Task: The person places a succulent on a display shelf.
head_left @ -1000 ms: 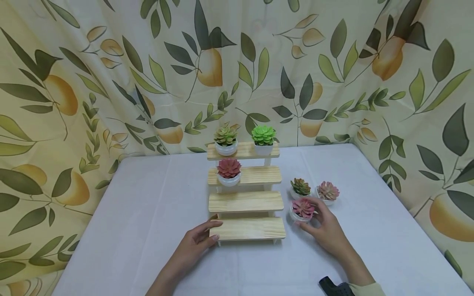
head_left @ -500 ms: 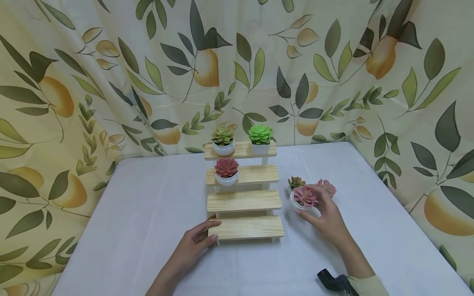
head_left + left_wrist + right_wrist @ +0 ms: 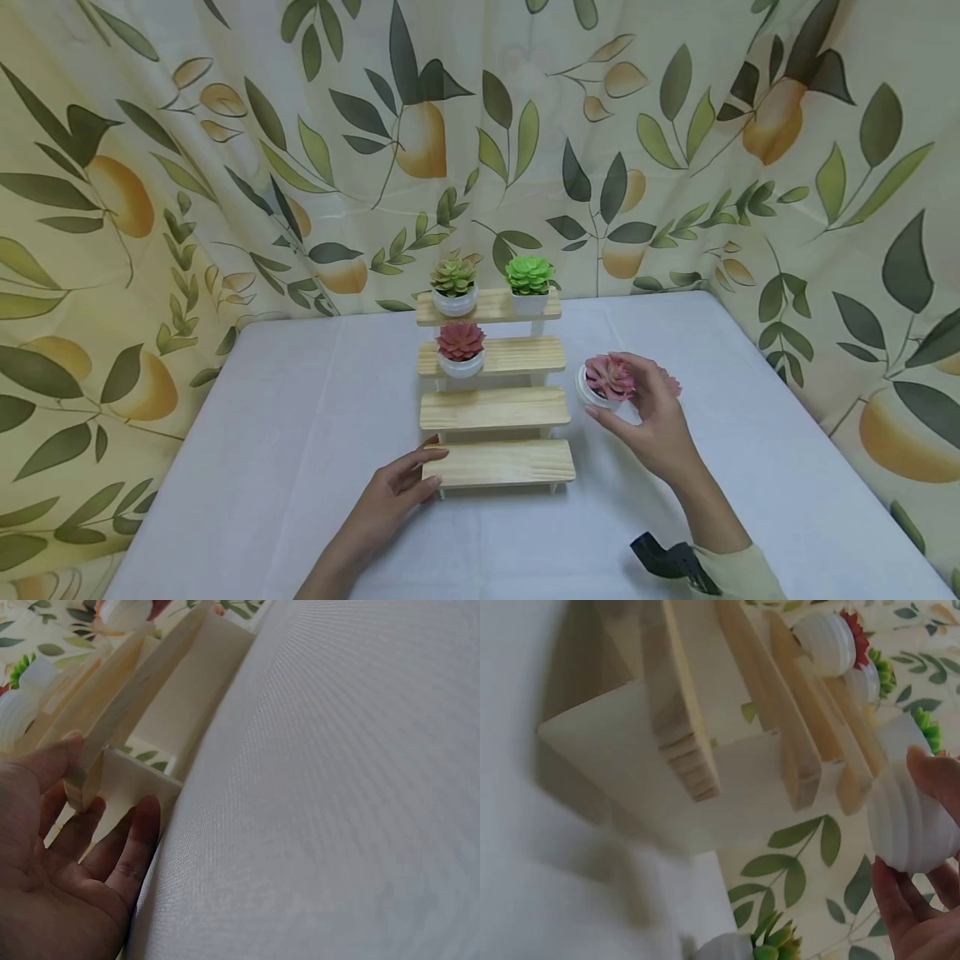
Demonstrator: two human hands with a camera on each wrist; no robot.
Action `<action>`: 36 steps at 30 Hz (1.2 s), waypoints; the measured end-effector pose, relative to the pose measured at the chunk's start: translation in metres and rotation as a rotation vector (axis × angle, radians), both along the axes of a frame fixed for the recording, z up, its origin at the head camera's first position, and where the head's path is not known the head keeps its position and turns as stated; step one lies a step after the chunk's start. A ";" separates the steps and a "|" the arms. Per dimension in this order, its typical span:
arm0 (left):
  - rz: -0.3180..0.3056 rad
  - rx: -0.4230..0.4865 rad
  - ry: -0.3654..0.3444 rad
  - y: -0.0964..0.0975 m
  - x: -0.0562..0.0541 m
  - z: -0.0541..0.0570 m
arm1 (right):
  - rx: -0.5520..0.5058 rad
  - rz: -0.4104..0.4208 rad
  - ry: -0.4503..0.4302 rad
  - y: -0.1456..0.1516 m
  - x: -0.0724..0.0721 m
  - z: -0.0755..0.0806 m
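In the head view my right hand pinches a pink artificial succulent in a white pot, held off the table to the right of a wooden tiered stand. The ribbed white pot sits between thumb and fingers in the right wrist view. My left hand grips the left end of the stand's lowest shelf; the left wrist view has the thumb on the board and fingers beneath. A red succulent stands on the second shelf from the top, left side.
A dull green succulent and a bright green one stand on the top shelf. Behind my right hand, a second pink succulent is mostly hidden. A green-brown one shows in the right wrist view. A patterned curtain hangs behind the table.
My right hand has lifted the pink succulent and moved it slightly away and left, now covering the green-brown one in the head view. My left hand has stayed on the stand.
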State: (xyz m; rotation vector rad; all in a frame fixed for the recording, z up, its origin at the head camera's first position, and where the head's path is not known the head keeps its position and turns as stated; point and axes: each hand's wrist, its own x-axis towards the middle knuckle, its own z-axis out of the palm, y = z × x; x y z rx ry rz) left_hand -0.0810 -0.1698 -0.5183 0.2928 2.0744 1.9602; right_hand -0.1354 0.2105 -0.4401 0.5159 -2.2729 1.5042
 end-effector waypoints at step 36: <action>0.007 -0.033 0.009 0.000 0.000 0.001 | 0.038 0.128 -0.009 -0.063 -0.039 0.036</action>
